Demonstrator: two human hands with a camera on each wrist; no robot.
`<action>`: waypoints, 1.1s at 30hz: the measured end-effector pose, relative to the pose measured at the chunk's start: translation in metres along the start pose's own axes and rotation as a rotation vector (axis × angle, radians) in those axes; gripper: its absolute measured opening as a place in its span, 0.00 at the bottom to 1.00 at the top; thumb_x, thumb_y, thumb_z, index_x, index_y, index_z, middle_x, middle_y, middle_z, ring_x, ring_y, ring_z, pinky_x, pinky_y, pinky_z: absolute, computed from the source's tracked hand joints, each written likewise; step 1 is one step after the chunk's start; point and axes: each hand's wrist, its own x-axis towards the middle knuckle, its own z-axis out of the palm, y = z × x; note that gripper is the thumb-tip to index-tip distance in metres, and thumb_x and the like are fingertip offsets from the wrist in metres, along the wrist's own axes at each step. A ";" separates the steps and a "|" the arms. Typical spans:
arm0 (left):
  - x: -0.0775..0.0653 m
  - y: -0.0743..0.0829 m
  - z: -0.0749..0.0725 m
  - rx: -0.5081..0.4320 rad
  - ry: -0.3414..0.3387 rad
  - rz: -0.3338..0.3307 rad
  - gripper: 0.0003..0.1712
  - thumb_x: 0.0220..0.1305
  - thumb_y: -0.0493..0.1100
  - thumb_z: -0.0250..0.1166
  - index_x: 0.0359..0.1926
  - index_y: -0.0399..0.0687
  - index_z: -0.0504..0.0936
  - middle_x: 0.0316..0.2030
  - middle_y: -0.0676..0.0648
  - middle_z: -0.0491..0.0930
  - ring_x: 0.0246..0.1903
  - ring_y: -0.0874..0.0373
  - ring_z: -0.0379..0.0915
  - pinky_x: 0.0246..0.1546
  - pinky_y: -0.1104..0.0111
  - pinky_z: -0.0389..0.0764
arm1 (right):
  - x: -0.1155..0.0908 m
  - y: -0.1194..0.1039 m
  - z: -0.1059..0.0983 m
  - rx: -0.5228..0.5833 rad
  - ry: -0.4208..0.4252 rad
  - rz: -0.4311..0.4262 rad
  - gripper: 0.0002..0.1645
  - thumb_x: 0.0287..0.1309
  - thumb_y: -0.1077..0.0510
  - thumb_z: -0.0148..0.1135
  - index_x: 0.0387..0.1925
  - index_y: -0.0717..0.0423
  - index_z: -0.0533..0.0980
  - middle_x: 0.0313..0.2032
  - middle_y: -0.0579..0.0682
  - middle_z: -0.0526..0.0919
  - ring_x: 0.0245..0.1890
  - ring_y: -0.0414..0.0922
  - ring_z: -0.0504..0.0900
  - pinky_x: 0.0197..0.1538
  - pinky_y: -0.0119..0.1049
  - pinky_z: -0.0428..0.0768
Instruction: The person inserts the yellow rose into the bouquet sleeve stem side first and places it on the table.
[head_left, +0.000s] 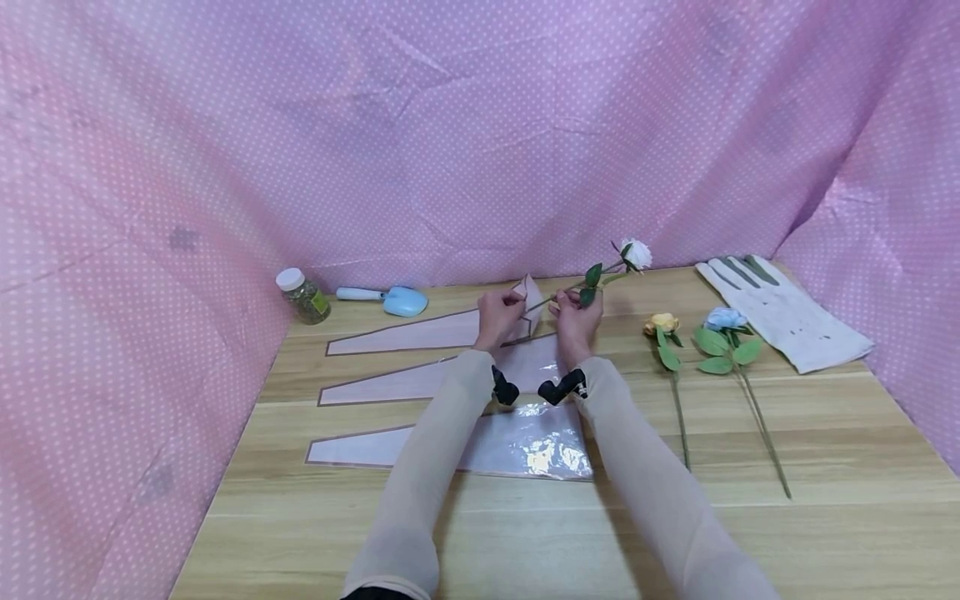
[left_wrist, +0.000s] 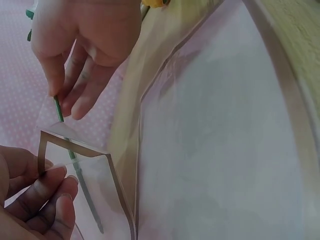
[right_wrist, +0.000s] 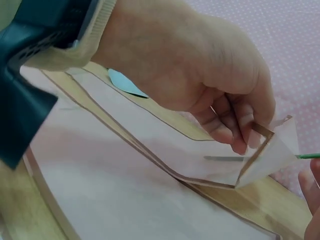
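My left hand (head_left: 500,317) pinches the edge of a clear, brown-bordered flower sleeve (left_wrist: 95,170), holding its wide end raised. With my right hand (head_left: 577,321) I pinch the green stem of a white artificial rose (head_left: 636,254). In the left wrist view the stem (left_wrist: 85,180) runs through the sleeve's mouth, its lower end showing through the film. The bloom and dark leaves point up and to the right, outside the sleeve. Two more flat sleeves (head_left: 525,442) lie below the raised one, tapering to the left.
A yellow rose (head_left: 662,323) and a blue rose (head_left: 725,318) lie at right, beside white gloves (head_left: 787,312). At back left are a blue hand trowel (head_left: 405,302) and a white-capped jar (head_left: 303,296). Pink dotted cloth (head_left: 480,150) hangs behind the wooden table (head_left: 525,542).
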 end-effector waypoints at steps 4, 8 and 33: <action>-0.001 -0.001 -0.001 -0.015 -0.009 -0.038 0.07 0.59 0.33 0.65 0.36 0.36 0.89 0.32 0.39 0.87 0.28 0.62 0.73 0.27 0.78 0.69 | 0.001 0.000 -0.002 -0.025 -0.012 -0.022 0.27 0.62 0.70 0.62 0.60 0.68 0.64 0.35 0.47 0.77 0.33 0.40 0.84 0.42 0.42 0.88; -0.002 -0.002 -0.002 -0.018 -0.019 -0.042 0.07 0.60 0.33 0.65 0.36 0.36 0.89 0.32 0.39 0.86 0.28 0.61 0.73 0.27 0.78 0.70 | 0.000 -0.004 -0.003 -0.044 -0.020 0.015 0.14 0.65 0.62 0.61 0.49 0.57 0.69 0.34 0.46 0.81 0.29 0.39 0.85 0.37 0.43 0.88; -0.002 0.011 0.002 0.030 0.015 0.099 0.06 0.58 0.31 0.66 0.35 0.36 0.89 0.32 0.38 0.88 0.31 0.54 0.79 0.31 0.79 0.70 | -0.003 0.000 0.001 -0.061 -0.018 0.123 0.19 0.66 0.59 0.62 0.55 0.66 0.76 0.33 0.44 0.80 0.35 0.39 0.82 0.42 0.39 0.86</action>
